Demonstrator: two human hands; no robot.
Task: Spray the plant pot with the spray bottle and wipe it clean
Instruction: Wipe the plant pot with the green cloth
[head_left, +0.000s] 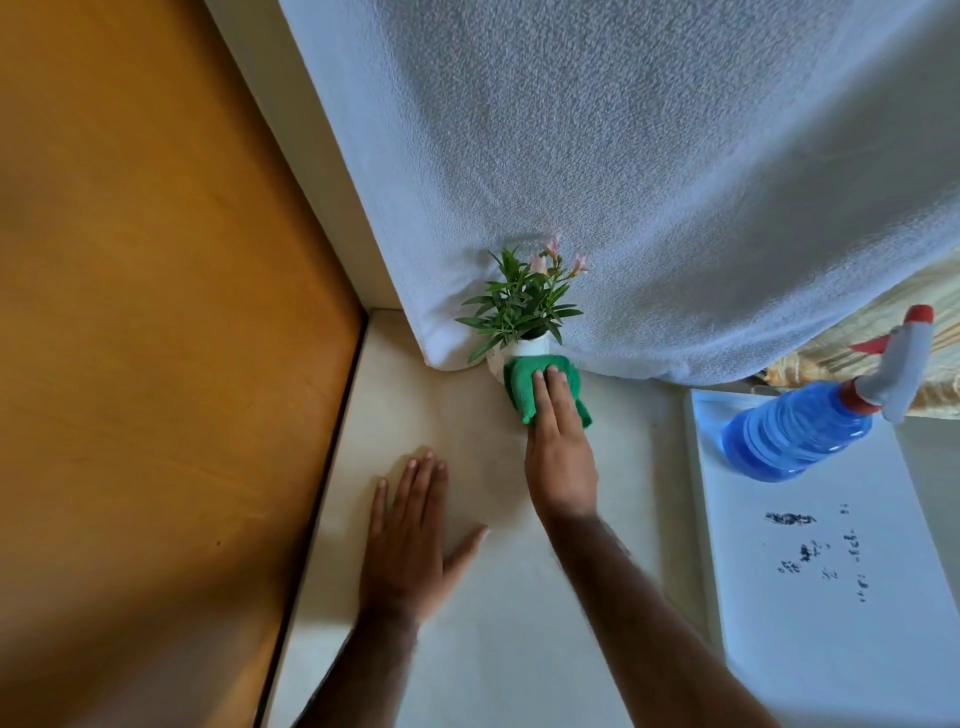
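Note:
A small white plant pot (530, 347) with green leaves and pink flowers stands on the pale ledge (467, 415), against a white curtain. My right hand (558, 441) presses a green cloth (524, 387) flat against the pot's near side, fingers extended over the cloth; most of the pot's front is hidden by it. My left hand (410, 535) lies flat on the ledge, fingers spread, holding nothing, well to the left and nearer than the pot. The blue spray bottle (800, 431) with a white and red trigger head stands at the right, apart from both hands.
A white textured curtain (623, 182) hangs behind the pot and over the ledge's back. An orange-brown wooden panel (156, 312) borders the ledge at left. At right, a white surface (831, 597) with dark marks holds the bottle.

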